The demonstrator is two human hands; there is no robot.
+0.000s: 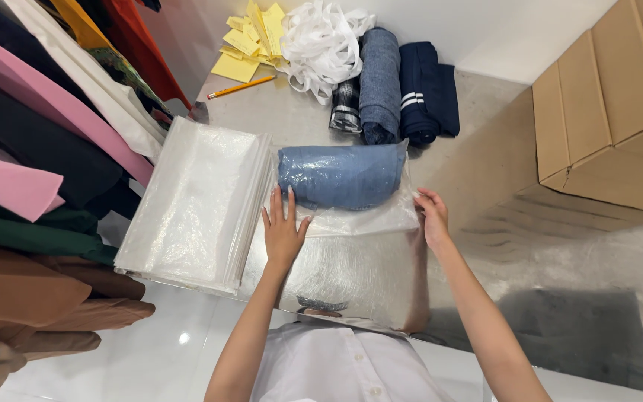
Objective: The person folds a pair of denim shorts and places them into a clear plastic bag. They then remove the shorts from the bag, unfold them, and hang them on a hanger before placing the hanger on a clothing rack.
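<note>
Two hands work on one clear bag (pixel 359 216) in the middle of the tabletop (pixel 292 119). A blue roll (pixel 340 176) of cloth sits inside it. The left hand (pixel 283 232) lies flat and open on the plastic, just below the roll. The right hand (pixel 433 216) pinches the bag's right edge. To do it well, I think both hands should press evenly and keep the plastic smooth. A stack of bags (pixel 191 205) waits by the left edge.

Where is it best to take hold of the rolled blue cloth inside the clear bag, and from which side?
Probably grip the rolled blue cloth at its two round ends, coming from left and right: it lies sideways, and the clear bag over it looks slippery.
</note>
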